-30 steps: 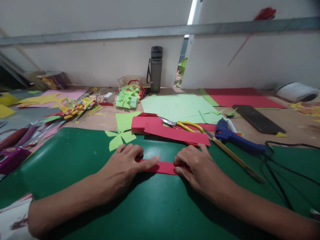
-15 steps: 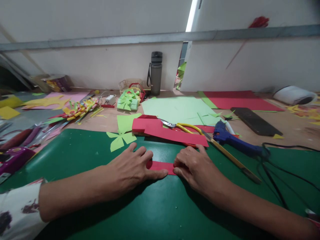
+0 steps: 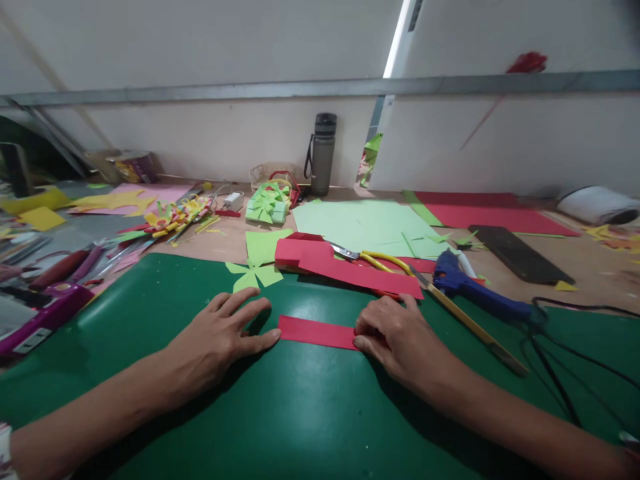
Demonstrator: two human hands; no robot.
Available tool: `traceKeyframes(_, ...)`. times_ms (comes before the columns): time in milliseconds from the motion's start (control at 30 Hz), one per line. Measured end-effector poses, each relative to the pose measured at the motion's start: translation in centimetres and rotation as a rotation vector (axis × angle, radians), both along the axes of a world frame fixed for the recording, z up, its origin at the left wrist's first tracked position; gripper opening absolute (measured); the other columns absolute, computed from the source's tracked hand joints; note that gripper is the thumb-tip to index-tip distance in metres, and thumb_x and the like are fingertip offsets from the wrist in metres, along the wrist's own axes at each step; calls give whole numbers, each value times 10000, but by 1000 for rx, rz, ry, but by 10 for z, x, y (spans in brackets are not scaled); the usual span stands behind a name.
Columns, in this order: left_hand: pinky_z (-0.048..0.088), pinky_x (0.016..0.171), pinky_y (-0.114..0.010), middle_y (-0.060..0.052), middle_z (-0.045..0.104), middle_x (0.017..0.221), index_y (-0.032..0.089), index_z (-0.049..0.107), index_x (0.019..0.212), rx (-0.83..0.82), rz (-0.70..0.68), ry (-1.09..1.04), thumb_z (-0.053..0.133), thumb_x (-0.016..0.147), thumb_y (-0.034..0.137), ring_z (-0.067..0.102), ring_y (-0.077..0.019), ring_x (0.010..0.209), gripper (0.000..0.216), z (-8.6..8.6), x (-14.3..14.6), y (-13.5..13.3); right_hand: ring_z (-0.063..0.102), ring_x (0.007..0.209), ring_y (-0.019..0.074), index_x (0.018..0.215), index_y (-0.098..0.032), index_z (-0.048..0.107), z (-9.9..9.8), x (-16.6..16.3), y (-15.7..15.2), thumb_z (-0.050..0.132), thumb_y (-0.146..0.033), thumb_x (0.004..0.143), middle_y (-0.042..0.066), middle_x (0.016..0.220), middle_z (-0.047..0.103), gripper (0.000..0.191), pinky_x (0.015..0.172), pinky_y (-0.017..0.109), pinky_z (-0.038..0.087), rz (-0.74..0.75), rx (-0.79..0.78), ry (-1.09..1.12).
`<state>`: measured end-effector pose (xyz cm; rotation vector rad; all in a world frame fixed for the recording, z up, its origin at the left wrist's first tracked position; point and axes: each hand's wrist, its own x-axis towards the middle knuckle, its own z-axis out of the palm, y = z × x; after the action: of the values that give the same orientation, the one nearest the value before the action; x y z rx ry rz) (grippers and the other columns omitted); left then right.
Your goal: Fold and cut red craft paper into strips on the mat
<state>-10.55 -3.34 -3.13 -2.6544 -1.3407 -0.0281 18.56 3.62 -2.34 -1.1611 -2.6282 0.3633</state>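
Note:
A folded red paper strip (image 3: 316,331) lies flat on the green cutting mat (image 3: 300,413). My left hand (image 3: 220,337) rests flat on the mat with its fingers spread, the thumb tip touching the strip's left end. My right hand (image 3: 395,333) has its fingers curled and pressed on the strip's right end, covering it. Just beyond the strip lies a larger folded piece of red paper (image 3: 345,267).
Yellow-handled scissors (image 3: 370,257), a blue glue gun (image 3: 475,290) with black cord, a long ruler (image 3: 470,323), a black phone (image 3: 520,253), light green sheets (image 3: 360,223), a green paper cutout (image 3: 255,273), a grey bottle (image 3: 323,153) and scraps at left surround the mat.
My left hand has slid left along the strip, from covering its left part to touching only its left end. More of the strip shows. My right hand stayed on the right end.

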Motion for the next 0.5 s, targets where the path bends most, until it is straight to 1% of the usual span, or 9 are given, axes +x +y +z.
traceKeyframes(100, 354, 852, -455, -88, 431, 1288, 360, 508, 1177, 24, 35, -19, 399, 792, 19, 332, -321, 1216, 526, 1, -9, -8, 503, 725, 167, 659, -187, 572, 1, 0, -1, 596, -140, 777, -13, 685, 614, 129, 792, 377, 256, -5, -9, 16)
traceKeyframes(167, 376, 845, -439, -101, 473, 1248, 290, 547, 1122, 71, 42, -60, 380, 805, 23, 387, -301, 1163, 447, 5, -5, -12, 506, 732, 170, 653, -187, 581, 2, 0, -1, 607, -154, 772, -14, 681, 619, 127, 793, 377, 257, -17, -25, 17)
traceKeyframes(200, 375, 862, -439, -110, 509, 1201, 241, 556, 1092, 132, 63, -110, 355, 823, 24, 411, -286, 1132, 400, 8, 2, -14, 507, 730, 170, 647, -186, 585, 2, -1, -2, 613, -161, 770, -14, 678, 621, 128, 791, 377, 259, -25, -30, 17)
traceKeyframes(233, 379, 873, -415, -112, 543, 1150, 205, 532, 1121, 165, 25, -169, 336, 853, 41, 438, -259, 1090, 370, 12, 13, -15, 508, 725, 170, 642, -184, 588, 2, -1, -2, 617, -166, 767, -13, 673, 622, 130, 789, 377, 262, -28, -31, 17)
traceKeyframes(267, 387, 875, -391, -114, 560, 1119, 172, 503, 1149, 157, -59, -208, 332, 871, 62, 456, -239, 1054, 345, 15, 26, -14, 509, 722, 169, 640, -183, 591, 2, -2, -2, 621, -169, 766, -12, 671, 622, 130, 789, 378, 265, -30, -26, 18)
traceKeyframes(333, 410, 853, -371, -116, 576, 1084, 132, 472, 1167, 95, -227, -200, 336, 887, 90, 481, -223, 983, 314, 19, 57, -10, 511, 723, 170, 650, -181, 598, 2, -3, -3, 627, -173, 764, -9, 667, 618, 118, 793, 382, 273, -28, -4, 20)
traceKeyframes(400, 446, 771, -357, -115, 582, 1031, 102, 466, 1171, -27, -285, -103, 366, 883, 110, 492, -223, 892, 306, 19, 86, -1, 517, 736, 172, 672, -182, 599, 3, 0, -4, 635, -179, 762, -10, 676, 614, 98, 793, 382, 288, -19, 19, 16)
traceKeyframes(467, 453, 675, -343, -94, 577, 927, 100, 500, 1115, -74, -294, -46, 381, 894, 141, 478, -215, 785, 254, 15, 106, 9, 527, 759, 174, 709, -180, 597, 4, 9, -5, 631, -182, 773, -4, 718, 618, 73, 817, 394, 299, -10, 34, 8)
traceKeyframes(500, 449, 663, -342, -87, 568, 910, 107, 519, 1073, -81, -298, -28, 374, 903, 136, 468, -214, 773, 226, 12, 111, 13, 535, 775, 176, 732, -176, 597, 4, 16, -6, 618, -183, 788, 4, 747, 623, 60, 842, 409, 300, 4, 69, 11)
